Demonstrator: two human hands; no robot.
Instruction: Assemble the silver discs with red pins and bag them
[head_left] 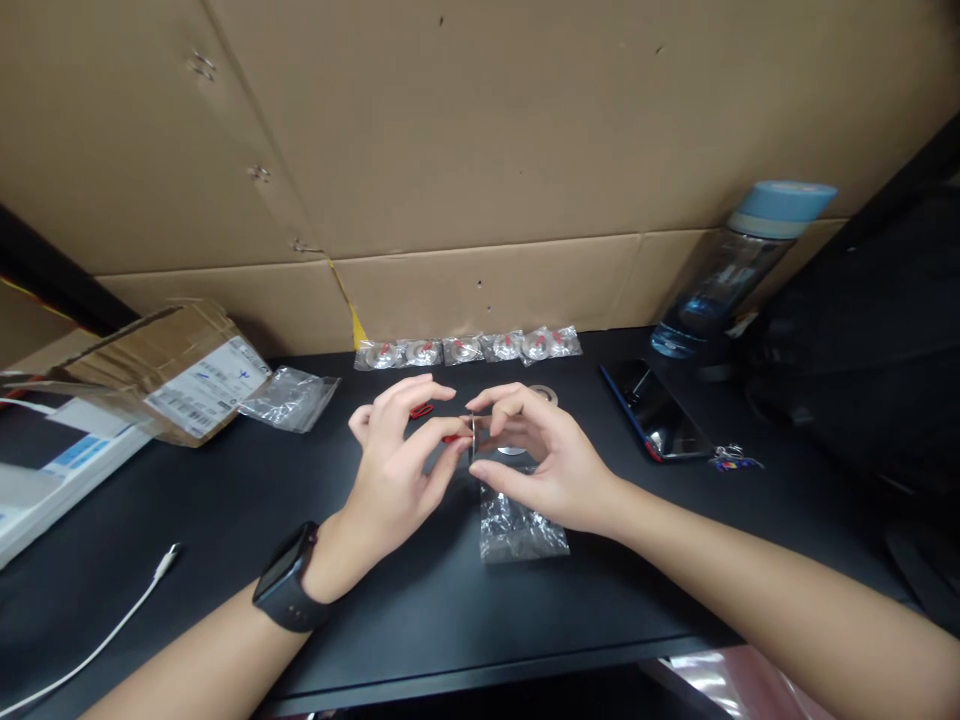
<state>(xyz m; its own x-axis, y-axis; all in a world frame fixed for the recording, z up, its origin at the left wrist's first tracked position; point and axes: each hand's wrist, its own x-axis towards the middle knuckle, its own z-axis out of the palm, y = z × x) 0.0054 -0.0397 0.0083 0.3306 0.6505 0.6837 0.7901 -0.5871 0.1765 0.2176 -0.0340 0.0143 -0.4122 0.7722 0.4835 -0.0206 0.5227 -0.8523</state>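
Note:
My right hand (547, 455) holds a thin round metal disc (473, 437) on edge between thumb and fingers. From the left, my left hand (405, 455) pinches a small red piece (454, 437) against the disc's face. Beneath my right hand lie clear plastic bags (523, 525) on the black table. Behind the fingers, another metal disc (544, 394) is partly hidden, and a red item (421, 410) lies beyond my left hand.
Several bagged discs (463, 349) line the cardboard wall. An open box (180, 375) and an empty plastic bag (291, 398) lie left, near a white cable (112, 632). A phone (656, 410) and water bottle (724, 270) are right.

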